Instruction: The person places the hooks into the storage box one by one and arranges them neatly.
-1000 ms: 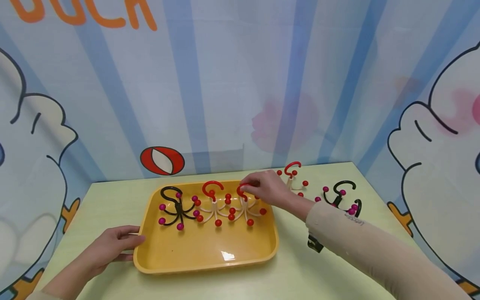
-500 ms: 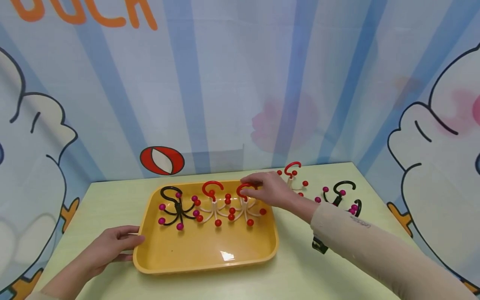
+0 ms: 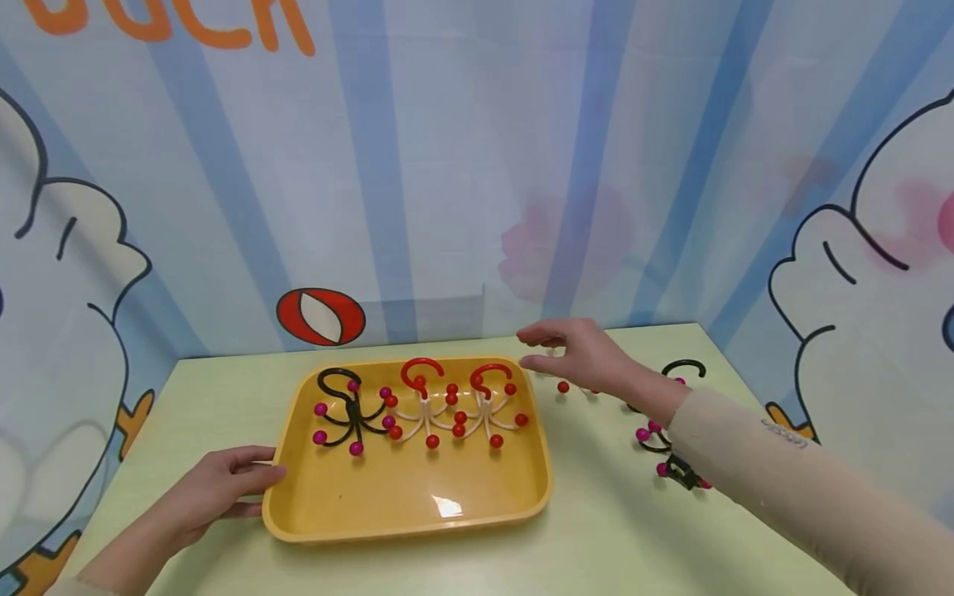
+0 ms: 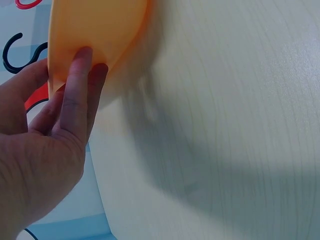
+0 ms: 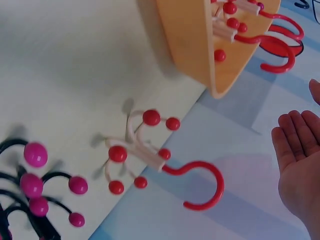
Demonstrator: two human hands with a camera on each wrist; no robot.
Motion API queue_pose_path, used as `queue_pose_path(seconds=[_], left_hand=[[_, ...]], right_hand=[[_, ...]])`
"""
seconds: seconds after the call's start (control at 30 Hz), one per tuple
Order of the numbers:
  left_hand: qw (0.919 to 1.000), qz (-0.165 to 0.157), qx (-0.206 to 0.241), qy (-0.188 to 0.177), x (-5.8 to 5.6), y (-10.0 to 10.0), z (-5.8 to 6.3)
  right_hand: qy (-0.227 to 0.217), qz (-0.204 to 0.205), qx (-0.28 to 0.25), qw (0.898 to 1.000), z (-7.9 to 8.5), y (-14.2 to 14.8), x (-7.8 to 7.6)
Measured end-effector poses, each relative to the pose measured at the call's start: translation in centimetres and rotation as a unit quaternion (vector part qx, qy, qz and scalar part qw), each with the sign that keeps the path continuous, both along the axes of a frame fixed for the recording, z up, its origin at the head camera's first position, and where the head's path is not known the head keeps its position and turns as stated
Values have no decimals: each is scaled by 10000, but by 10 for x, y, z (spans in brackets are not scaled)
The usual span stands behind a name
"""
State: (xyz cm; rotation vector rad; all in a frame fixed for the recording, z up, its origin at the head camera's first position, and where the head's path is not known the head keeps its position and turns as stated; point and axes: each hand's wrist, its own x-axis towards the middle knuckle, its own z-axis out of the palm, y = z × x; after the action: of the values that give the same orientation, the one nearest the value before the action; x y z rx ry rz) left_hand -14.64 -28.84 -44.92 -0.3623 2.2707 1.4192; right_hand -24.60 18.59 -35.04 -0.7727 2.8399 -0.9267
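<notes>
My left hand (image 3: 212, 490) grips the left wall of a yellow tray (image 3: 358, 501); in the left wrist view its fingers press the outer side. Inside the tray, along its back, sit a black octopus-shaped hanger (image 3: 354, 410) with magenta ball tips and two white octopus-shaped hangers (image 3: 426, 410) with red hooks and red balls. My right hand (image 3: 585, 356) is beyond the tray's back right corner, fingers extended, holding nothing. Another white hanger with a red hook (image 5: 149, 156) rests on the table, mostly hidden behind that hand in the head view.
Black hangers with magenta balls (image 5: 32, 185) lie on the table at the right, partly covered by my right sleeve (image 3: 790, 480) in the head view. The pale table (image 3: 596, 530) ends at the back against a cartoon-printed curtain (image 3: 462, 165).
My right hand has let go of the red hook on the rightmost hanger in the tray and moved right and back, fingers spread. My left hand stays on the tray.
</notes>
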Motion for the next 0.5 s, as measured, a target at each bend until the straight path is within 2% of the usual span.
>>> queue_pose_path(seconds=[0.2, 0.5], left_hand=[[10000, -6, 19, 10, 2, 3, 1], [10000, -49, -9, 52, 2, 3, 1]], right_hand=[[70, -91, 149, 9998, 4, 26, -4], [610, -53, 513, 9968, 7, 52, -14]])
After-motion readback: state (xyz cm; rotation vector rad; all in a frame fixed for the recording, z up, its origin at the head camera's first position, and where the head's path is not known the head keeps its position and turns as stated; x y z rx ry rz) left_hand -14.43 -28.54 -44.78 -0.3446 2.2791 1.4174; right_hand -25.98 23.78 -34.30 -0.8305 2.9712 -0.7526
